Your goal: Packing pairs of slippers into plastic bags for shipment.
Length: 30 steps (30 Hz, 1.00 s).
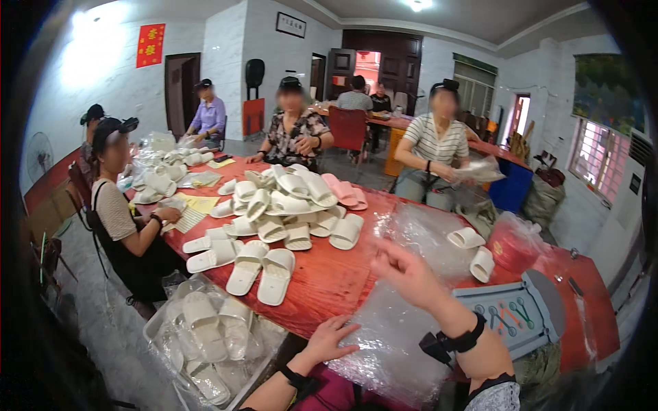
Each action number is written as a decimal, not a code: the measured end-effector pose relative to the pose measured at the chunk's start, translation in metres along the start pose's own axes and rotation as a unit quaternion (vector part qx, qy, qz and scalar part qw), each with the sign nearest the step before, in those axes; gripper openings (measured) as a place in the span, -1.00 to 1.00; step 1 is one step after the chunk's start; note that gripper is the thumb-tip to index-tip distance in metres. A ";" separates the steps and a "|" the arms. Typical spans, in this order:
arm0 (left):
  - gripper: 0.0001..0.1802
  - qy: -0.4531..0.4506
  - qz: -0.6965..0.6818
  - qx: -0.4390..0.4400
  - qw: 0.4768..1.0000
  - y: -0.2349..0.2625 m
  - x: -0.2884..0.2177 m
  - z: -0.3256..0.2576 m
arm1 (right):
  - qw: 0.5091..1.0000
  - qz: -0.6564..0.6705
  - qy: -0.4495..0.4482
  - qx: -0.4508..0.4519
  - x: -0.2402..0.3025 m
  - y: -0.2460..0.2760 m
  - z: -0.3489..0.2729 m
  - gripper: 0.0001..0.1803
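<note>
Characters (pixel 152 34) mark one red poster (pixel 150 46); left hand (pixel 332 340) touches clear plastic (pixel 394 342).

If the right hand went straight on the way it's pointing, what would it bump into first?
Probably the white slipper at the near right edge of the slipper pile; but depth is unclear: the right hand seems raised above the table and might pass over.
</note>
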<state>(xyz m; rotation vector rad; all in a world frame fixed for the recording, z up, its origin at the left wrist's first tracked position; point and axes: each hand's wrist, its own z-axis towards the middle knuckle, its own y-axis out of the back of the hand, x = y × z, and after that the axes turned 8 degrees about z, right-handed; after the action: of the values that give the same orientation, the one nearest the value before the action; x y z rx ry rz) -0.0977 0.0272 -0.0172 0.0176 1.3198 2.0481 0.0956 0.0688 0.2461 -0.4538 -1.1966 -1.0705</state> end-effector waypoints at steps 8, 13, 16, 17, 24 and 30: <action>-0.32 0.009 0.017 -0.014 1.000 -0.002 0.003 -0.003 | 0.984 -0.146 -0.077 -0.061 -0.058 0.054 -0.112 -0.55; -0.29 -0.010 0.038 -0.019 0.999 -0.004 0.002 -0.006 | 0.974 -0.127 -0.150 -0.112 -0.104 0.080 -0.201 -0.60; -0.28 -0.005 0.023 -0.014 1.000 0.006 -0.005 -0.004 | 0.966 -0.073 -0.179 -0.170 -0.124 0.067 -0.220 -0.64; -0.28 -0.002 0.026 -0.013 1.000 0.009 -0.004 -0.003 | 0.969 -0.093 -0.166 -0.160 -0.128 0.058 -0.222 -0.65; -0.31 0.055 -0.118 -0.009 0.991 0.006 0.008 0.000 | 0.975 -0.158 -0.101 -0.118 -0.154 0.034 -0.224 -0.57; -0.35 0.030 -0.096 -0.009 0.995 0.008 0.001 0.005 | 0.923 -0.175 -0.090 -0.330 -0.110 0.068 -0.280 -0.68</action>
<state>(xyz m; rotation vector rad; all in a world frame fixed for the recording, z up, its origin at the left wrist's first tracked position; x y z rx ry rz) -0.1008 0.0294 -0.0085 -0.1732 1.2855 1.9108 0.3016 -0.0702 0.0629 -0.8940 -1.0743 -1.7860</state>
